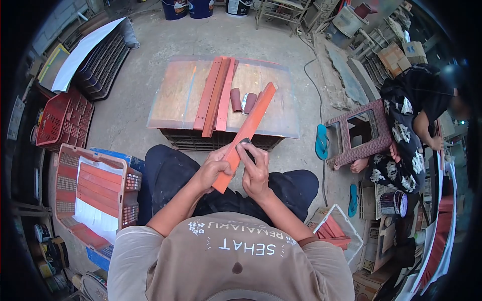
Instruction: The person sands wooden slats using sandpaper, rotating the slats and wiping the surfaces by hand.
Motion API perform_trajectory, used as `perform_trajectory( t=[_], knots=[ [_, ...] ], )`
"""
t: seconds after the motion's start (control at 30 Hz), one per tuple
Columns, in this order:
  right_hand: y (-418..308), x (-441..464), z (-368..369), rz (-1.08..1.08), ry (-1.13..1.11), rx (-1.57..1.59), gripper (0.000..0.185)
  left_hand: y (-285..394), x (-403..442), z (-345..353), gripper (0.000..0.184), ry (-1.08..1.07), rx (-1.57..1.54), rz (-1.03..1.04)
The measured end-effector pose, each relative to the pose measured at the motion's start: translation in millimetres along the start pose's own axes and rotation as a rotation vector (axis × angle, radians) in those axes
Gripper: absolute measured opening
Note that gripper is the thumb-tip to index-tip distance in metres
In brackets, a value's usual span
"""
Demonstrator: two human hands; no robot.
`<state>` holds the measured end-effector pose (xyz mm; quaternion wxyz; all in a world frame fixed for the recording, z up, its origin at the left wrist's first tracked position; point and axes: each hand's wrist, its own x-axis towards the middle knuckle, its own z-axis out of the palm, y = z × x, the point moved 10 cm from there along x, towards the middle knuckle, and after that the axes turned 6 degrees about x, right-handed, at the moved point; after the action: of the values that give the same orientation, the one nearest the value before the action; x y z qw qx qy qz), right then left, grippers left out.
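Observation:
My left hand [215,168] is wrapped round the lower part of an orange-red wooden strip [254,114], which slants up and to the right over my lap. On the strip's edge, my right hand [255,168] presses a small dark block [244,142] with its fingers. Beyond lies a low wooden board [173,95] on a dark crate. Several reddish strips [207,95] rest side by side on that board. Right of them are two curled brown-red sheets, one at the left [236,100] and one at the right [250,103], with a small patterned item between them.
An orange basket [64,185] with painted strips stands at left, near a red crate [60,120]. A white basket [354,236] with red pieces is at lower right. Another person [401,125] sits at right beside a brown stool [384,115] and teal sandals [322,142].

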<state>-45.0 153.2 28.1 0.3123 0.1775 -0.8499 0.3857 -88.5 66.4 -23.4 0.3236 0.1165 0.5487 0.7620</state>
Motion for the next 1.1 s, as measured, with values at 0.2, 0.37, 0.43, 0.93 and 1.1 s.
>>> perform_trajectory(
  t=[0.2, 0.37, 0.43, 0.93, 1.1],
  knots=[
    [-1, 0, -13, -0.013, 0.036, -0.005, 0.052, 7, -5, 0, 0.08, -0.008, 0.158, 0.02],
    [-13, -7, -7, -0.085, 0.011, 0.018, 0.053, 5, -9, 5, 0.082, -0.053, 0.231, 0.013],
    [-10, -6, -9, -0.074, 0.013, -0.007, 0.053, 5, -11, 6, 0.084, -0.057, 0.247, 0.016],
    [13, 0, -21, -0.042, 0.03, -0.105, 0.056, -12, -27, 6, 0.099, -0.201, -0.152, -0.163],
    [39, -1, -23, 0.067, -0.022, -0.362, 0.061, -13, -30, 3, 0.096, -0.213, -0.142, -0.161]
  ],
)
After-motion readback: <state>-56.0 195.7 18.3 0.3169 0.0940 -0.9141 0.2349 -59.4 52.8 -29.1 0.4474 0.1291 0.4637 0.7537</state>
